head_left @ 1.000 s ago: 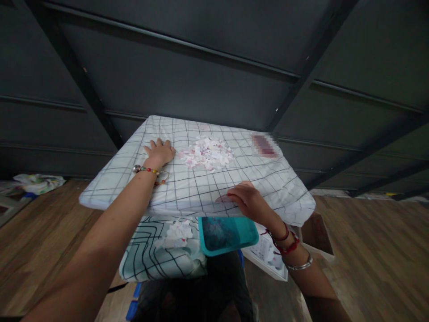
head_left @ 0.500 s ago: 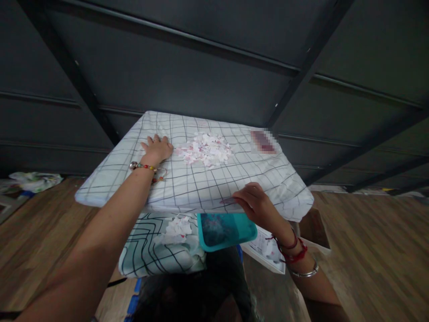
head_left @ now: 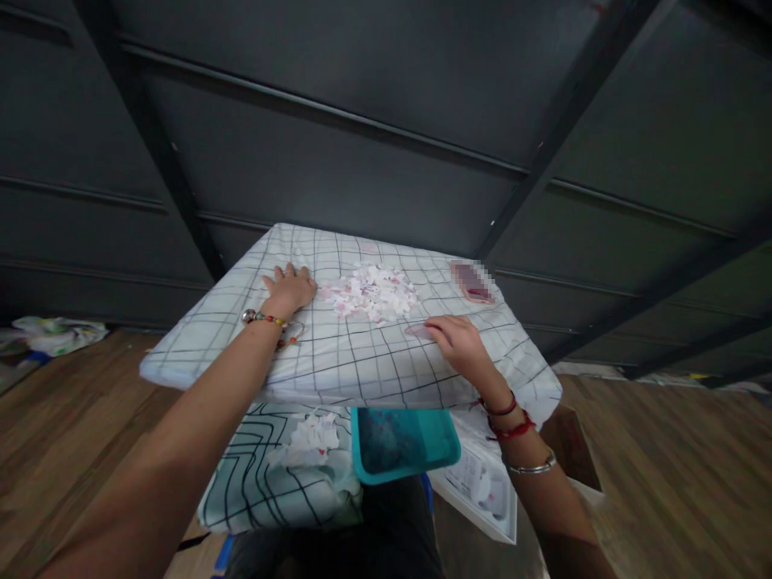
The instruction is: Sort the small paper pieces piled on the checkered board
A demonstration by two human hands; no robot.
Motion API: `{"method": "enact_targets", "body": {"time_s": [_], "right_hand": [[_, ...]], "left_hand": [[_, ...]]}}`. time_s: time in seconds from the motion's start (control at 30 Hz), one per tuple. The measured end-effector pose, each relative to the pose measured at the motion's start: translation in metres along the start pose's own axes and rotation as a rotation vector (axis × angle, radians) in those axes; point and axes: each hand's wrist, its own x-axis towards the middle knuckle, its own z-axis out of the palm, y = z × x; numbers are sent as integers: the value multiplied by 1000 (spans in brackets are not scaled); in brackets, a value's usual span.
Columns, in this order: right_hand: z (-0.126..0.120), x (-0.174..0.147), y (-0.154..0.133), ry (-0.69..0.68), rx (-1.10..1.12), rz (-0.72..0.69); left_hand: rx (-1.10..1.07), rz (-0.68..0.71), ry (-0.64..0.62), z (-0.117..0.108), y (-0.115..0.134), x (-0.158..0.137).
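My left hand lies flat with fingers spread on the white checked cloth covering the table, just left of a heap of small white and pinkish paper-like scraps. Between thumb and fingers, my right hand pinches a thin see-through piece, faintly pinkish. It is held low over the cloth, to the right and nearer to me than the heap. What exactly this piece is, I cannot make out.
At my lap sits a teal tub with something dark and blurry inside. Left of it, more white scraps lie on a folded checked cloth. A white box stands right. A blurred-out flat object lies at the table's back right.
My right hand has moved from the table's front edge up and inward over the cloth, carrying the thin piece. My left hand stays flat beside the heap. The view has shifted slightly.
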Motion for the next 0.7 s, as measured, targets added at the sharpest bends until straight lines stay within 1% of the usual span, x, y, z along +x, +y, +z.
{"method": "enact_targets", "body": {"time_s": [0.13,0.27,0.4,0.53,0.6,0.7], "right_hand": [[17,26,18,-35,-60,19],[29,40,24,-40,-78,19],[34,40,25,-30,-101,14],[35,37,24,-51,-85,-70],[35,37,23,-21,-97,-85],[35,37,21,11,-149,-65]], "left_hand": [[-6,4,5,-1,0,-3],[3,1,-9,-4,1,-6],[7,-2,-10,-7,3,-8],[7,-11,-14,-8,3,-9],[9,-12,-19,-8,3,-8],[11,-11,-26,-7,2,-6]]}}
